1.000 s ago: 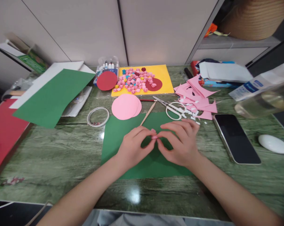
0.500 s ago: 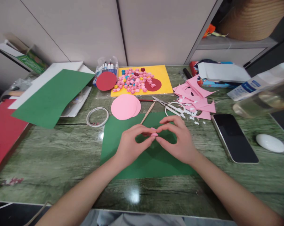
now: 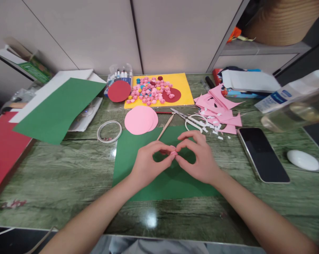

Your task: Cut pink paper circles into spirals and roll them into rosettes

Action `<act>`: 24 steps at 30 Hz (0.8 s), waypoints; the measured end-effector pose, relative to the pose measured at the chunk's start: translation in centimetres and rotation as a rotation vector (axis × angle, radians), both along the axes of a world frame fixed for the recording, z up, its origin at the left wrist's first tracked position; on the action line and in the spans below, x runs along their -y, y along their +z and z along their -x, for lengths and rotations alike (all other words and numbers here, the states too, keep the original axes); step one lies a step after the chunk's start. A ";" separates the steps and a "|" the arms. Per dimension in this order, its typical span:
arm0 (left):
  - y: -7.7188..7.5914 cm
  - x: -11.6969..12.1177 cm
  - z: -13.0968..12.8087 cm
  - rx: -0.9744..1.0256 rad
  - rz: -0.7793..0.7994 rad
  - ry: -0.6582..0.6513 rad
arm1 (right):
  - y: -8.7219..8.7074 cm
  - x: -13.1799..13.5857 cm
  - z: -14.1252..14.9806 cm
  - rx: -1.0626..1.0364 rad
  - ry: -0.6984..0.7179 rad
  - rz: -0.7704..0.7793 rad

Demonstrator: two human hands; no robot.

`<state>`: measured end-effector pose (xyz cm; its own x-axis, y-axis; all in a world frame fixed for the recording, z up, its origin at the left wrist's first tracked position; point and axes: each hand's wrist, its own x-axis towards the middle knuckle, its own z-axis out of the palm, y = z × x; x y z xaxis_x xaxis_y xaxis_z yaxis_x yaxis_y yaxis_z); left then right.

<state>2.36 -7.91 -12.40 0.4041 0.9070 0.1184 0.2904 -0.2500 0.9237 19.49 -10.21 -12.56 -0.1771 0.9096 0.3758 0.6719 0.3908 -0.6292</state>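
Between my fingertips is a small pink paper roll [image 3: 173, 153], mostly covered by the fingers. My left hand [image 3: 150, 158] pinches it from the left with thumb and index finger. From the right, the thumb and index fingertips of my right hand [image 3: 200, 157] close on its other side. Both hands are above a green paper sheet [image 3: 159, 188]. Just beyond them lie pink paper circles [image 3: 139, 120], a pointed wooden stick [image 3: 165, 127] and white-handled scissors [image 3: 192, 123]. Farther back, several small rolled paper flowers [image 3: 148, 92], mostly pink, rest on a yellow sheet [image 3: 184, 86].
Pink paper scraps [image 3: 222, 109] with white bits lie behind the scissors. At right are a phone [image 3: 263, 155], a white mouse [image 3: 303, 160] and a bottle [image 3: 291, 114]. A tape roll [image 3: 109, 132], red circle [image 3: 119, 91] and green sheet [image 3: 60, 111] lie left.
My fingers have shifted slightly around the pink paper roll, and the right fingertips sit a little differently against it. Everything else on the table stays in place.
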 end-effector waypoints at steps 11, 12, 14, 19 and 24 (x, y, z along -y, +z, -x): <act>-0.1 -0.3 0.0 0.003 0.223 0.003 | 0.0 -0.1 0.0 0.013 0.005 0.033; -0.1 -0.3 0.0 0.011 0.236 0.006 | -0.1 -0.1 0.0 0.010 0.004 0.033; -0.1 -0.3 -0.1 0.030 0.263 0.009 | -0.2 -0.1 0.0 0.004 0.003 0.035; -0.4 -0.4 0.0 0.053 0.295 0.007 | -0.3 -0.1 0.0 -0.003 -0.003 0.033; -0.3 -0.3 0.1 0.051 0.288 0.013 | -0.2 -0.1 0.0 0.002 -0.007 0.023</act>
